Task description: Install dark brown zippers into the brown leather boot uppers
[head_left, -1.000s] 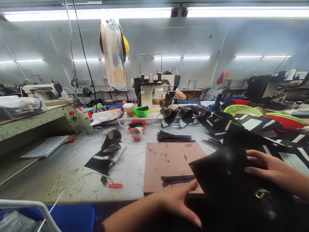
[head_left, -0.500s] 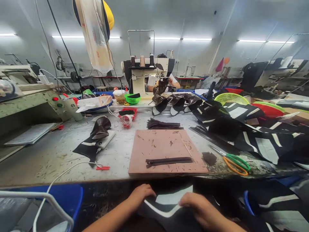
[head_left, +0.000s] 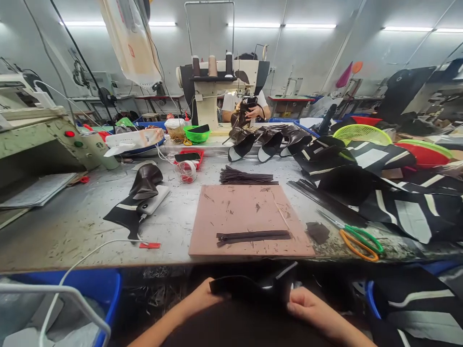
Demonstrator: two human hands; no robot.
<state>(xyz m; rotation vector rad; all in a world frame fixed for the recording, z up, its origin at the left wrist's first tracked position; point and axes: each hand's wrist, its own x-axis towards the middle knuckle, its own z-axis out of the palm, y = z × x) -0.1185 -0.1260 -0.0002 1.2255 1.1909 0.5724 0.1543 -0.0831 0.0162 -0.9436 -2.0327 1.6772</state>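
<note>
Below the table's front edge, my left hand point(head_left: 206, 295) grips the left end of a black leather piece point(head_left: 246, 287), its fingers partly hidden behind it. My right hand point(head_left: 304, 303) is closed on the right side of the same piece, which is blurred there and shows a dark glossy face. On the pink board point(head_left: 242, 207) above my hands lies a dark zipper point(head_left: 253, 236), stretched left to right. A bundle of dark zippers point(head_left: 248, 175) rests behind the board. Scissors point(head_left: 358, 241) with green and orange handles lie right of the board, beside a dark scrap point(head_left: 317, 233).
Black pieces with white strips point(head_left: 412, 217) are heaped at the right. A phone point(head_left: 157, 200) and brown leather piece point(head_left: 146, 180) lie left. A blue bin point(head_left: 115, 299) stands lower left, crossed by a white cable. A person point(head_left: 256, 108) sits behind the sewing machine point(head_left: 206, 103).
The leather piece has turned from its pale-patched, white-striped side to its dark side. My right hand has shifted slightly right. The camera view has tilted down.
</note>
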